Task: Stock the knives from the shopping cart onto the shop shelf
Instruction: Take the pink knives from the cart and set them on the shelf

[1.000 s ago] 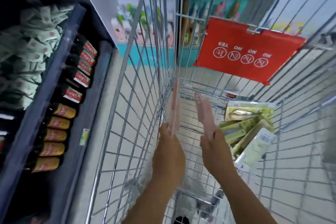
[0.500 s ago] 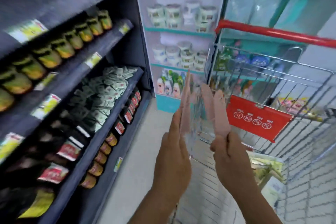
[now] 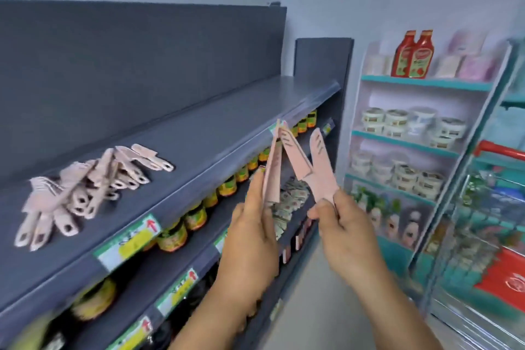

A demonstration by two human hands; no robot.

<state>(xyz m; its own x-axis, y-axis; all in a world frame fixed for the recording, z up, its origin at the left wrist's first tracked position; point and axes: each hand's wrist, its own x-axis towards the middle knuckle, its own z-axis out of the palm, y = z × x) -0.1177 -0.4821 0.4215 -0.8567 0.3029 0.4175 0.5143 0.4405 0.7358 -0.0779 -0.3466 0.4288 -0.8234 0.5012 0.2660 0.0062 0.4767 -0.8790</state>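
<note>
My left hand (image 3: 252, 233) holds pink knives (image 3: 272, 167) upright, seen edge-on, blades pointing up. My right hand (image 3: 341, 224) grips two pink knives (image 3: 315, 170) fanned apart in a V. Both hands are raised in front of the edge of the dark grey top shelf (image 3: 199, 133). A pile of several pink knives (image 3: 85, 190) lies on the left of that shelf, handles toward me. The shopping cart (image 3: 500, 236), with its red handle and red sign, stands at the far right.
Jars with yellow-green labels (image 3: 196, 216) line the shelf below, with price tags (image 3: 127, 241) on the edge. Packets and dark bottles fill lower shelves. A teal and white rack (image 3: 412, 133) with tubs and ketchup bottles stands behind to the right.
The view swung up from inside the cart to the top shelf. Both hands lifted the pink knives out of the cart and up to shelf height.
</note>
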